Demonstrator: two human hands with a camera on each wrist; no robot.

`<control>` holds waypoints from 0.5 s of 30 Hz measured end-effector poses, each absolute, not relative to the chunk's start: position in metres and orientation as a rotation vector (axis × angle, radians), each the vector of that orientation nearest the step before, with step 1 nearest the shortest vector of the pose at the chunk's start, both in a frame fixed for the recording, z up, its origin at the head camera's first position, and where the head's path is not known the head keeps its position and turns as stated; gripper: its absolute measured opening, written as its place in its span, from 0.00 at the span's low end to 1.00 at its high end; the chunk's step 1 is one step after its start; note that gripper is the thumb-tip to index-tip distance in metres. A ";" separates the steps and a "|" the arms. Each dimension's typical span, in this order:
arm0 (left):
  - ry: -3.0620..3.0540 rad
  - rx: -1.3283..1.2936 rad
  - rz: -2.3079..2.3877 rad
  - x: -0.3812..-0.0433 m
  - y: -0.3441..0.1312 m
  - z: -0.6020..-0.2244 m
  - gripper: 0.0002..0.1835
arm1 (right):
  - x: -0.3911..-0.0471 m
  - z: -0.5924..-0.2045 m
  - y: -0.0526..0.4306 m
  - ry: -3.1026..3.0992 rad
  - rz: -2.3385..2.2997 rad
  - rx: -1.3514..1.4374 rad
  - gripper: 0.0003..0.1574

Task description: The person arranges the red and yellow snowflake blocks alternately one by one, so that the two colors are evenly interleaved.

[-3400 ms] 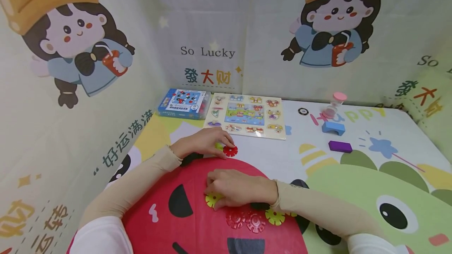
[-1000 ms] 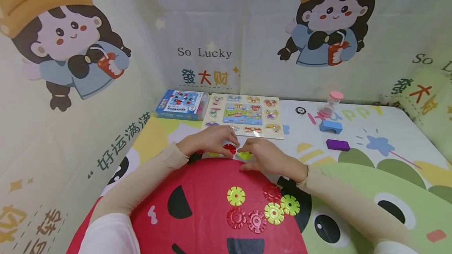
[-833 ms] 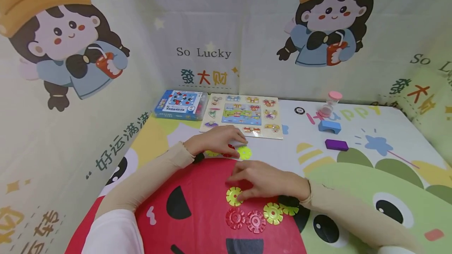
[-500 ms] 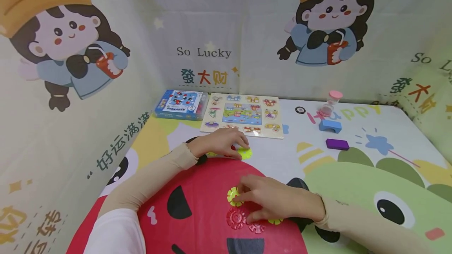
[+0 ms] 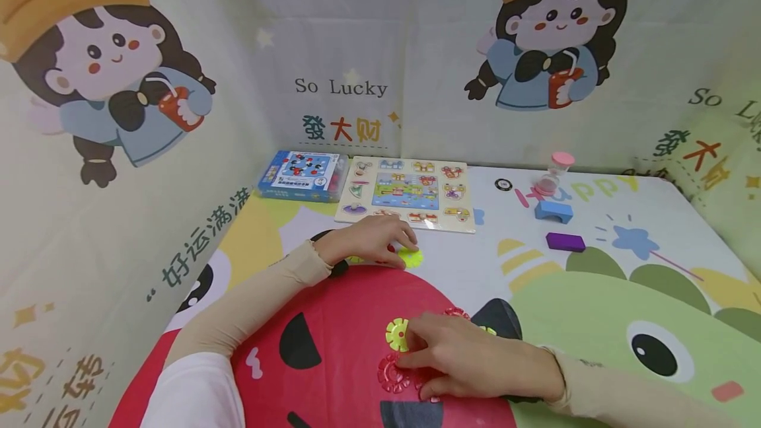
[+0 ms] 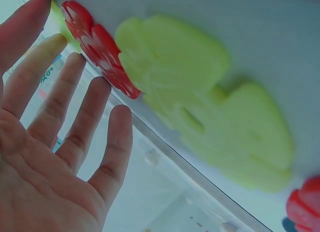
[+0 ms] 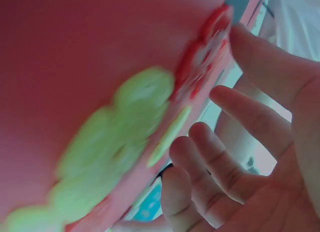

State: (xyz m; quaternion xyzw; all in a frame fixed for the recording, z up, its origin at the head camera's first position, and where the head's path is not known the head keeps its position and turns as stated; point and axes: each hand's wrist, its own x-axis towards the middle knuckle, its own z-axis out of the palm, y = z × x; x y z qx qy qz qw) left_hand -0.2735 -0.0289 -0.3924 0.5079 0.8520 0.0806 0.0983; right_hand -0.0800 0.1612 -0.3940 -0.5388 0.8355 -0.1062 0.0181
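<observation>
My left hand (image 5: pixel 380 238), palm down, has its fingertips at a yellow slotted plastic disc (image 5: pixel 411 257) ending a row on the white cloth. A red slotted disc (image 6: pixel 100 47) sits beside it, largely covered by this hand in the head view. My right hand (image 5: pixel 470 355) hovers low over the nearer group of discs, fingers loosely bent. Its thumb is by a red disc (image 7: pixel 205 47) in the right wrist view; contact is unclear. Left of that hand lie a yellow disc (image 5: pixel 395 334) and a red disc (image 5: pixel 392 375). Others are partly hidden beneath it.
Behind my left hand lie a wooden puzzle board (image 5: pixel 407 193) and a blue boxed set (image 5: pixel 303 176). On the right are a purple block (image 5: pixel 565 242), a blue arch block (image 5: pixel 553 211), an hourglass (image 5: pixel 554 174) and a black-and-white chip (image 5: pixel 503 184).
My right hand carried a yellow disc to the far row, left it there and came back over the near group. My left hand shifted right onto that yellow disc.
</observation>
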 end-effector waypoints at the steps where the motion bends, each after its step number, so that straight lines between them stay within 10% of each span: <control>1: 2.521 1.506 0.238 -0.274 -0.029 -0.393 0.25 | -0.079 -0.394 0.160 2.586 -0.313 -1.718 0.30; 15: 2.520 1.501 0.242 -0.275 -0.028 -0.395 0.25 | -0.087 -0.399 0.147 2.615 -0.256 -1.564 0.33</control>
